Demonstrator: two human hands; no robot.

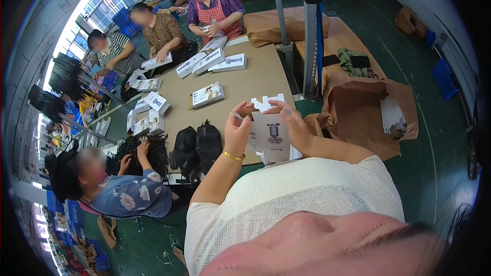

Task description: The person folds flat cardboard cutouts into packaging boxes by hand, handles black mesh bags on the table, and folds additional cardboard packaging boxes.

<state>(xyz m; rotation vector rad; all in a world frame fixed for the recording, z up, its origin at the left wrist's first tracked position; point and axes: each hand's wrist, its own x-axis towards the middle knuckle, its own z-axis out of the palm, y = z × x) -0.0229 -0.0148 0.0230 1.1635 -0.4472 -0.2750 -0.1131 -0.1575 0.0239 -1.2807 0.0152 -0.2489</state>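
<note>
In front of my chest stands a white cardboard carton (267,135) printed with a picture of a small fan, its notched end flaps sticking up at the top. My left hand (238,127) grips its upper left edge, fingers curled over the top. On the opposite side my right hand (292,122) holds the upper right edge between thumb and fingers. Whether the carton is flat or opened out is hard to tell. More white card shows beneath it, close to my body.
Several printed boxes (208,95) lie across the brown-topped table (245,82). Black fan-like items (197,145) sit left of my left arm. A co-worker (128,189) handles black cords (153,156); others stand across the table. At right, a large paper sack (358,122) holds white cartons (393,117), near a metal post (310,46).
</note>
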